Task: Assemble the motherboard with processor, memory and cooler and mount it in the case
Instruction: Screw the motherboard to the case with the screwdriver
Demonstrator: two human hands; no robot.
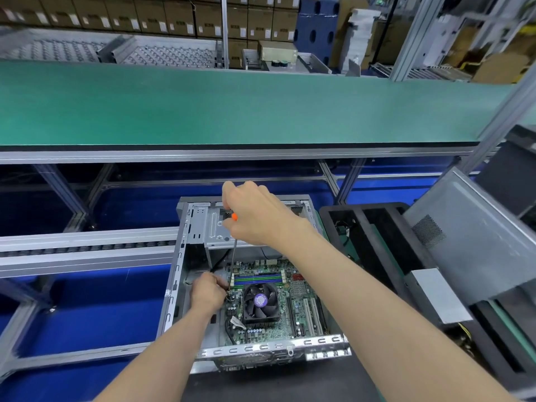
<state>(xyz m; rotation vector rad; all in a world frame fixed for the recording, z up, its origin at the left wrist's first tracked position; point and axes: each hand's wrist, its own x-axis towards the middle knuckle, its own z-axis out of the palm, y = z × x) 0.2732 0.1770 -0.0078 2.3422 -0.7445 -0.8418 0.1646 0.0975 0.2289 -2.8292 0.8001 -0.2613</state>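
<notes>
Right hand (255, 213) gripping screwdriver (233, 250), handle mostly hidden in fist. Left hand (207, 291) pinching near its tip; screw too small for telling. Motherboard (293, 303) with cooler (261, 303) lying inside case (179, 274), near edge cut off by rail.

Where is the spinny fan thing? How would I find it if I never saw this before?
Look inside the open grey metal case in the middle, where a green motherboard lies flat. The cooler fan sits on it, just right of the left hand. It is the only round black part, with curved blades and a purple sticker at its centre.
</notes>
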